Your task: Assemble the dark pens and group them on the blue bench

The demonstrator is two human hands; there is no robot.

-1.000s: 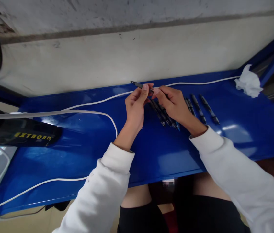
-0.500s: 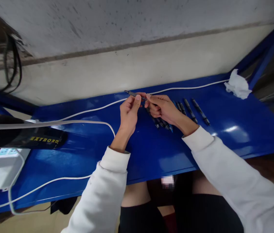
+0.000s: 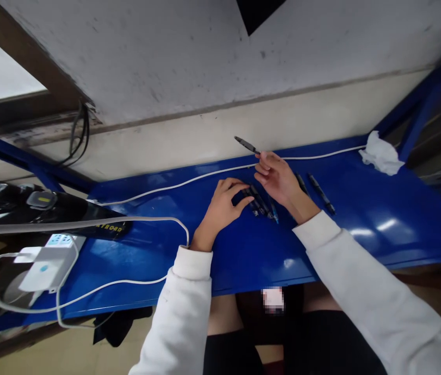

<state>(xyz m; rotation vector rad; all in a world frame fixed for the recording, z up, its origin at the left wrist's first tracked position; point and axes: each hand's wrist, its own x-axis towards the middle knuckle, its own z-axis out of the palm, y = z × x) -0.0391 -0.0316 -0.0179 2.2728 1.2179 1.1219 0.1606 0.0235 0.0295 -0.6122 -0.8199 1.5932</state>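
Observation:
A dark pen (image 3: 246, 144) points up and to the left from my right hand (image 3: 279, 179), pinched near its lower end between thumb and fingers. My left hand (image 3: 224, 204) lies low over the blue tabletop, fingers and thumb apart, at the left side of a group of several dark pens (image 3: 260, 200). Whether its fingertips touch the nearest pen I cannot tell. One pen in the group has a blue tip (image 3: 274, 214). Right of my right wrist, another dark pen (image 3: 322, 194) lies by itself, and my right hand partly hides others.
A white cable (image 3: 189, 179) runs along the back of the blue table (image 3: 240, 255). On the left are a black appliance (image 3: 75, 213) and a white power strip (image 3: 50, 263) with cords. Crumpled white tissue (image 3: 381, 152) sits at the back right, before the wall.
My left hand has let go of the pen and moved down beside the grouped pens, its fingers spreading. My right hand now holds the pen alone, raised and tilted. The view has shifted slightly.

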